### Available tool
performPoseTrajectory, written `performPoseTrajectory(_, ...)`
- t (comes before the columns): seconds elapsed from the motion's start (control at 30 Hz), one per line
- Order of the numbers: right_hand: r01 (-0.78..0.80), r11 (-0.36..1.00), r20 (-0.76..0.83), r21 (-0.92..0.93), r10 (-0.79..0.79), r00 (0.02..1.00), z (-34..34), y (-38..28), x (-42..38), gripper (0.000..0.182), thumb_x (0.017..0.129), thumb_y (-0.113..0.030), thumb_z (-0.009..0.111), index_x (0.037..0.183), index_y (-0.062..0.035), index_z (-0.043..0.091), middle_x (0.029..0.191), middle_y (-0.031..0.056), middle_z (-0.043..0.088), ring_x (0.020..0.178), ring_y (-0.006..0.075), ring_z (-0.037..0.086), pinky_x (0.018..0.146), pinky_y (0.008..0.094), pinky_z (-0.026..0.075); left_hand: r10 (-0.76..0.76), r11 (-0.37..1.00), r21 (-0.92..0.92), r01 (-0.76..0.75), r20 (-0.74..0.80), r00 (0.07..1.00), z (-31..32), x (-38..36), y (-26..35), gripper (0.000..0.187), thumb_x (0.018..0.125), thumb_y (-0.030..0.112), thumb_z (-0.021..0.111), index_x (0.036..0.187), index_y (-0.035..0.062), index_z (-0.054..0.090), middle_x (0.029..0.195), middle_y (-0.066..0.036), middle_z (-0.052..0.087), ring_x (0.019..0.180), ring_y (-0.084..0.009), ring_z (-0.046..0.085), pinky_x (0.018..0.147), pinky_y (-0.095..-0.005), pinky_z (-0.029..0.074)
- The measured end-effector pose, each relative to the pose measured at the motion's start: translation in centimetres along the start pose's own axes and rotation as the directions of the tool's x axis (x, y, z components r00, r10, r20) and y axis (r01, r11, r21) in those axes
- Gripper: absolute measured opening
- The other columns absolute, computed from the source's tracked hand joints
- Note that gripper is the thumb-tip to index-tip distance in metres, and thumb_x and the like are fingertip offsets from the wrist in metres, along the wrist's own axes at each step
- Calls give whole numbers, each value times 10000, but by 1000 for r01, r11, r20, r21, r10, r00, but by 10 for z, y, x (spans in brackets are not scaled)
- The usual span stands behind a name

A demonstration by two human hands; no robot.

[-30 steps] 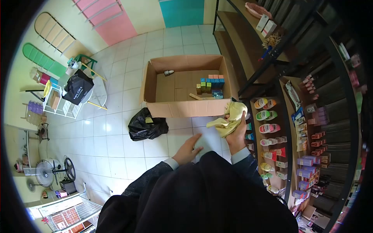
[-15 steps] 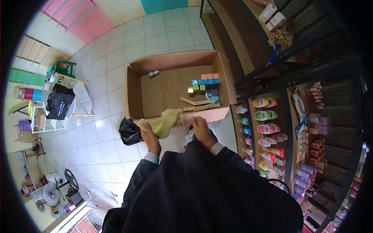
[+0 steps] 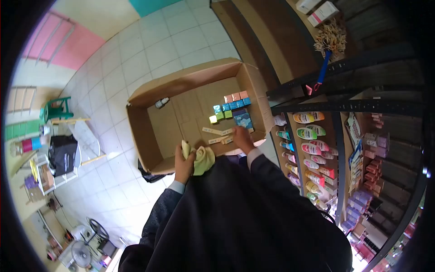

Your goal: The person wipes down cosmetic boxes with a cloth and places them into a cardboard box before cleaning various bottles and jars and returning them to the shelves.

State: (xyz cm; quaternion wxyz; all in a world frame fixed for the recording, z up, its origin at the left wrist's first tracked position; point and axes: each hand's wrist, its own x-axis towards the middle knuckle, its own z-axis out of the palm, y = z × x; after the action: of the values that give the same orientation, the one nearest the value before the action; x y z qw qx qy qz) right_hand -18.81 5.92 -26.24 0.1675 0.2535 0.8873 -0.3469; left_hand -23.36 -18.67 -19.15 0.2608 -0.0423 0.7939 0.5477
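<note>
The person wears a dark, near-black jacket of matte cloth that fills the lower middle of the view. The left sleeve (image 3: 158,213) shows a fine, faintly mottled weave; the right sleeve (image 3: 265,170) reads as plain dark cloth. At each wrist a narrow band of pale blue-grey shirt cuff projects beyond the jacket sleeve: left cuff (image 3: 176,187), right cuff (image 3: 253,152). The left hand (image 3: 183,164) and right hand (image 3: 242,137) are bare: no gloves. Rings or a watch cannot be made out.
</note>
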Motion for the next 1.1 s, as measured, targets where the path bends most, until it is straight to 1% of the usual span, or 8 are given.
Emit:
performPoseTrajectory(0.1, 10, 958, -63, -285, -29, 998, 21, 58, 54, 216, 794, -80, 511, 989, -23, 581, 1014, 187, 575, 919, 345, 582, 794, 419, 474, 227, 966, 124, -229, 26, 973, 0, 3, 21, 522, 751, 41, 571, 1233, 16, 375, 1111, -163, 495, 1038, -255, 501, 907, -322, 393)
performPoseTrajectory(0.13, 31, 920, -83, -391, -69, 994, 25, 67, 68, 221, 796, -76, 489, 992, -28, 577, 1015, 183, 569, 918, 345, 582, 784, 419, 480, 181, 978, 93, -189, 88, 980, -2, 8, 14, 596, 726, -13, 565, 1274, 25, 333, 1187, -170, 449, 1113, -258, 455, 956, -323, 356)
performPoseTrajectory(0.3, -29, 882, 53, -470, 61, 997, 22, 70, 98, 236, 860, -118, 388, 1004, -50, 562, 1020, 180, 578, 856, 333, 607, 723, 427, 501, 143, 986, 46, -157, 232, 962, -5, 16, 14, 653, 708, -14, 587, 1296, 32, 307, 1272, -170, 396, 1190, -259, 397, 995, -352, 324)
performPoseTrajectory(0.43, 78, 846, 79, -527, -43, 996, 22, 75, 102, 243, 853, -130, 405, 999, -73, 591, 920, 164, 623, 805, 311, 628, 674, 410, 512, 233, 966, 43, -254, 279, 932, -11, 22, 9, 701, 699, -29, 573, 1329, 53, 277, 1341, -162, 341, 1298, -251, 264, 1036, -337, 247)
performPoseTrajectory(0.67, 25, 800, 8, -599, -25, 1000, 21, 73, 100, 156, 777, -86, 509, 815, -31, 651, 877, 155, 634, 806, 306, 631, 683, 400, 511, 253, 957, 51, -287, 341, 906, -15, 32, 10, 533, 746, -15, 596, 1246, 67, 431, 1198, -111, 488, 1082, -218, 480, 903, -313, 395)
performPoseTrajectory(0.83, 36, 837, -18, -546, -55, 998, -39, 33, 55, 159, 760, -102, 547, 867, -44, 649, 824, 146, 641, 789, 302, 629, 684, 397, 501, 233, 934, 151, -325, 434, 870, -15, 30, 36, 296, 782, -4, 606, 1074, 22, 564, 981, -72, 586, 900, -178, 563, 829, -307, 439)
performPoseTrajectory(1.03, 3, 994, -458, -105, -52, 887, -154, -58, -66, 230, 738, -298, 620, 859, -102, 618, 762, 144, 634, 759, 301, 624, 666, 411, 483, 83, 956, -290, 35, 386, 919, 3, 32, 80, 278, 843, 87, 551, 1102, 27, 471, 946, -42, 539, 871, -143, 538, 800, -283, 432)
performPoseTrajectory(1.1, -63, 991, -531, -120, -10, 847, -159, -86, -103, 343, 735, -359, 621, 942, -88, 581, 756, 154, 627, 755, 311, 621, 661, 416, 482, 179, 784, -598, 165, 472, 863, 15, 15, 114, 287, 870, 112, 511, 1130, 38, 415, 959, -51, 506, 888, -136, 506, 812, -270, 411)
